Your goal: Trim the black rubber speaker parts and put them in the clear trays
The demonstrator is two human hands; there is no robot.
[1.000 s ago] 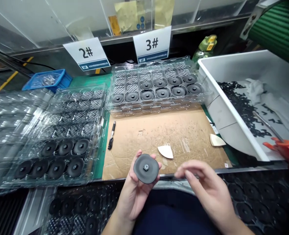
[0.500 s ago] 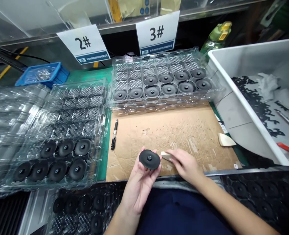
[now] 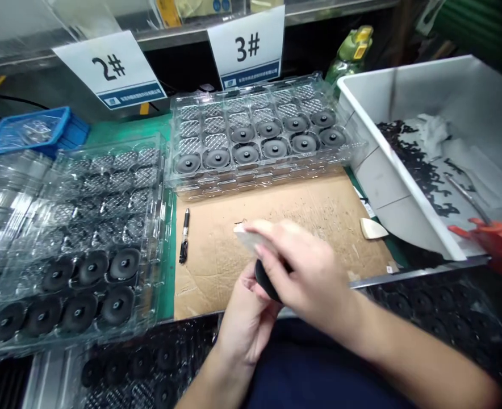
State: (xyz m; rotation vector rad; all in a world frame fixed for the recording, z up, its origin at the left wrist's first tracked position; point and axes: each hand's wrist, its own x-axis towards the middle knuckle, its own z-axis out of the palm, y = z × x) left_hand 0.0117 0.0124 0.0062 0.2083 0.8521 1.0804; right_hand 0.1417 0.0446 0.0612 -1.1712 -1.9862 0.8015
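My left hand [image 3: 251, 318] grips a round black disc part [image 3: 266, 282] by its edge, above the near edge of the cardboard sheet [image 3: 217, 250]. The disc is tilted and partly covered by my other hand. Between the fingers of my right hand [image 3: 297, 255] is a flat off-white piece [image 3: 253, 241], smeared by motion, held over the disc. Whether that piece touches the disc I cannot tell. A similar off-white wedge-shaped piece [image 3: 373, 228] lies at the right side of the cardboard.
Clear trays with black discs stand at the left [image 3: 149, 272] and at the back [image 3: 234, 180]. A pen [image 3: 185, 236] lies on the cardboard. To the right, a white bin [image 3: 404, 182] holds small black scraps and a red-handled tool [image 3: 493, 241]. A blue basket [image 3: 59, 133] sits far left.
My right hand has moved left and over the disc with the off-white piece. The disc has tipped from face-up to tilted in my left hand. The whole view has shifted somewhat.
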